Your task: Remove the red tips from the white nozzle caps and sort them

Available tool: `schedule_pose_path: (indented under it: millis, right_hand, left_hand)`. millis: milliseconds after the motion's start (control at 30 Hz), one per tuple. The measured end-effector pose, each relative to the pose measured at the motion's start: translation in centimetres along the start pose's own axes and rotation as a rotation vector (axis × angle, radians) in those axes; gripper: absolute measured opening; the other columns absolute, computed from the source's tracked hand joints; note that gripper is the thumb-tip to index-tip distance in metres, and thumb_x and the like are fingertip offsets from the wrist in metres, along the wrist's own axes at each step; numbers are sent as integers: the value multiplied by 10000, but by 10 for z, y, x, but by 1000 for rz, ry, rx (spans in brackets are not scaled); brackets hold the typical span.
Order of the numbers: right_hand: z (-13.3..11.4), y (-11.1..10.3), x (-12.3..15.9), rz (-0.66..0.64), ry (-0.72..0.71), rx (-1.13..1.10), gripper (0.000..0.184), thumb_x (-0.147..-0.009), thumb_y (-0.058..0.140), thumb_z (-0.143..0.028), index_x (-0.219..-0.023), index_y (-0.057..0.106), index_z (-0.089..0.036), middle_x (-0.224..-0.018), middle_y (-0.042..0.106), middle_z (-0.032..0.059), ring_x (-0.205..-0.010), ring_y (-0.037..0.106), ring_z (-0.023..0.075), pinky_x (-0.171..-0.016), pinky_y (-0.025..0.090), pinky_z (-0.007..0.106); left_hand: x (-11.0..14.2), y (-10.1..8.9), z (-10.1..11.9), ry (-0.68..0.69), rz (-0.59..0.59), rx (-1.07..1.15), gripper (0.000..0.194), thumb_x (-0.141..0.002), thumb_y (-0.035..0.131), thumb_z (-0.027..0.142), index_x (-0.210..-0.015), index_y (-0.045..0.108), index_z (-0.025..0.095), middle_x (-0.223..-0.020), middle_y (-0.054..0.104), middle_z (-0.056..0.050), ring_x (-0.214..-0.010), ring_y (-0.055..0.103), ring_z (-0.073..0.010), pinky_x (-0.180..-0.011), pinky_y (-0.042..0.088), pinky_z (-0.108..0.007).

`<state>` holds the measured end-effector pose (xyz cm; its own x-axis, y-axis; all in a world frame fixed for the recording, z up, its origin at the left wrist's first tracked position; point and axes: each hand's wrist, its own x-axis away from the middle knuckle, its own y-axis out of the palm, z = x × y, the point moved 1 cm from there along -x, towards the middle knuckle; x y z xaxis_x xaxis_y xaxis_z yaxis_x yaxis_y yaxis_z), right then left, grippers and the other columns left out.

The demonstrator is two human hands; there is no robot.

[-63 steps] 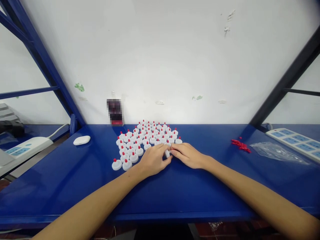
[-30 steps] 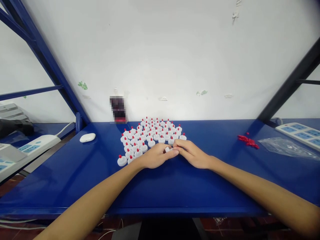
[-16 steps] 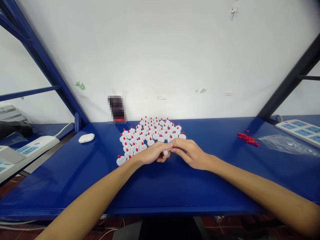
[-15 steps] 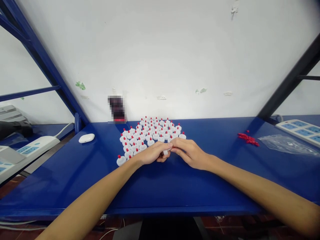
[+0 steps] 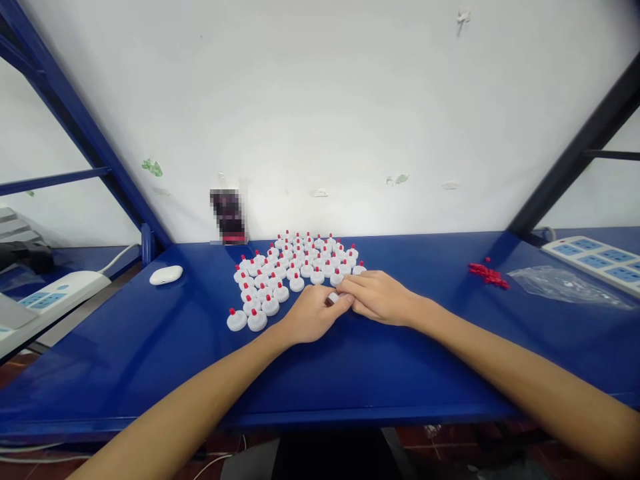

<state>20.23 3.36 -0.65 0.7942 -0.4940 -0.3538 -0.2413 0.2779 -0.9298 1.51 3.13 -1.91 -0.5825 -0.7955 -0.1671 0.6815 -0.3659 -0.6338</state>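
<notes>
My left hand [image 5: 313, 312] is closed round a white cap [image 5: 333, 299], only a small part of which shows between thumb and fingers. Against it, my right hand [image 5: 377, 297] has its fingers bent together over the left thumb tip. What the right fingertips pinch is hidden behind them. Just beyond both hands stand many white round caps with red tips [image 5: 297, 283], upright in a close group on the blue table [image 5: 380, 373]. The nearest of them almost touch my right fingers.
Loose small red tips [image 5: 489, 275] lie in a pile to the right, beside a clear plastic bag [image 5: 565, 287]. A white earbud case [image 5: 167, 275] is on the left. Power strips [image 5: 597, 261] flank the table, and a phone-like blurred object [image 5: 229, 217] leans on the wall.
My hands have drawn slightly lower and turned, the left thumb now pointing toward the right fingers, with the cap still held. The whole view has shifted a little.
</notes>
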Motion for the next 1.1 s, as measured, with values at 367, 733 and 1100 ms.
schedule_pose_path:
  millis: [367,733,1100]
  right_hand:
    - [-6,7,-8,-94,135,163,191,-997,439,-284,-1061,562,-152,-912,700,69,-754,641,186,-684,373,304]
    - [-12,11,-14,-2,236,204,264,-983,430,-386,-958,564,-160,-845,706,63,-716,660,188,-625,339,312]
    - [-16,4,-15,116,202,178,247,-944,399,-339,-883,572,-174,-728,654,47,-593,551,157,-569,250,296]
  left_hand:
    - [-4,-2,4,-15,62,15,335,-915,446,398,-719,560,151,-605,478,41,-564,389,-96,-553,296,-235]
    - [-6,0,6,-17,172,-78,321,-860,437,371,-615,458,164,-543,424,45,-525,354,-90,-540,265,-250]
    - [-3,-1,4,188,321,-190,300,-878,445,353,-640,462,171,-572,476,32,-541,399,-97,-582,292,-253]
